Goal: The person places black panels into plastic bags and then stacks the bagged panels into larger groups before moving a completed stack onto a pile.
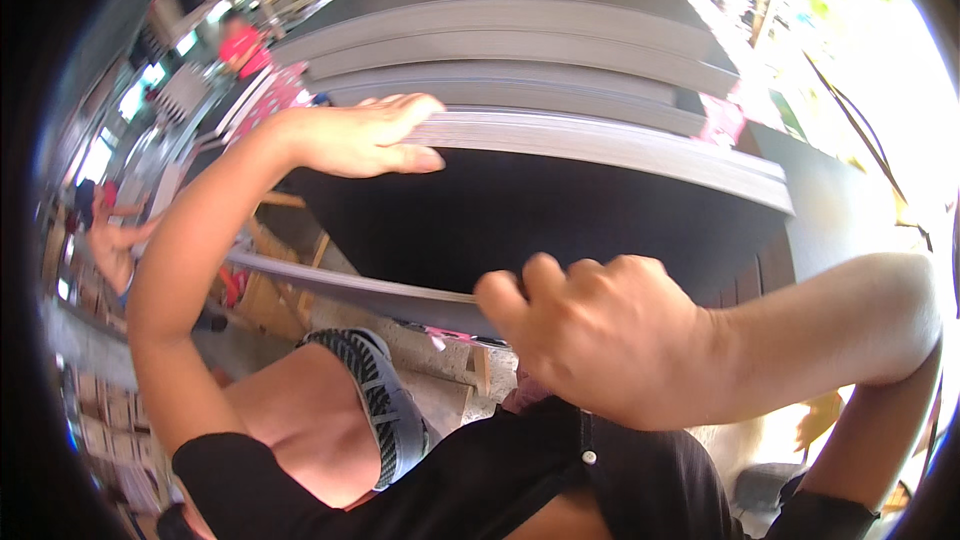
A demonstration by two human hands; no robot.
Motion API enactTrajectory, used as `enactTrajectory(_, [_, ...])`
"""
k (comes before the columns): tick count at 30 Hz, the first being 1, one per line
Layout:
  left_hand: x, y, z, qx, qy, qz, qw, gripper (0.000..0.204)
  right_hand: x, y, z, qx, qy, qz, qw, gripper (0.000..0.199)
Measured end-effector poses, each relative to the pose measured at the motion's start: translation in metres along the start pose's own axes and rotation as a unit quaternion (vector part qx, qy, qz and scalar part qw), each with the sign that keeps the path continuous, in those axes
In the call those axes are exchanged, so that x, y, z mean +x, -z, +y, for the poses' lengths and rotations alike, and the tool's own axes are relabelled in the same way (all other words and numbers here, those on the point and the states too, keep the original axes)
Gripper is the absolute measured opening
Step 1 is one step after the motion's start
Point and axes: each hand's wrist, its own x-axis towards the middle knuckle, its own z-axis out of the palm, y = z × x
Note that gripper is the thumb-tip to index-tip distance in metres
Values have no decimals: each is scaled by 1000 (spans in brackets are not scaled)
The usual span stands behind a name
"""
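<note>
A thick stack of black sheets (pixel 560 215) with pale grey edges stands tilted before me, its dark face toward me. At its upper left, my left hand (pixel 365 135) is closed over the pale edge, with the thumb on the near side and the fingers beyond. My right hand (pixel 610 340) is curled in a fist in front of the black face, lower and nearer to me. Whatever lies inside its fingers is hidden. Beside its knuckles runs the thin edge of a lower dark board (pixel 380 290).
More stacked grey boards (pixel 510 35) lie behind the tilted stack. A grey surface (pixel 840 205) is at the right. A co-worker's bare back (pixel 300 410) is close on my left. Farther left are a person in red (pixel 243 48) and another person (pixel 112 230).
</note>
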Motion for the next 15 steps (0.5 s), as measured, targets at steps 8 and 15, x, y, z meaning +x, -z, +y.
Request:
enactTrajectory(8, [27, 17, -13, -19, -82, -68, 994, 63, -44, 85, 11, 69, -202, -62, 975, 16])
enactTrajectory(15, [22, 16, -81, -59, -89, -75, 991, 66, -138, 128, 53, 113, -376, 83, 916, 26])
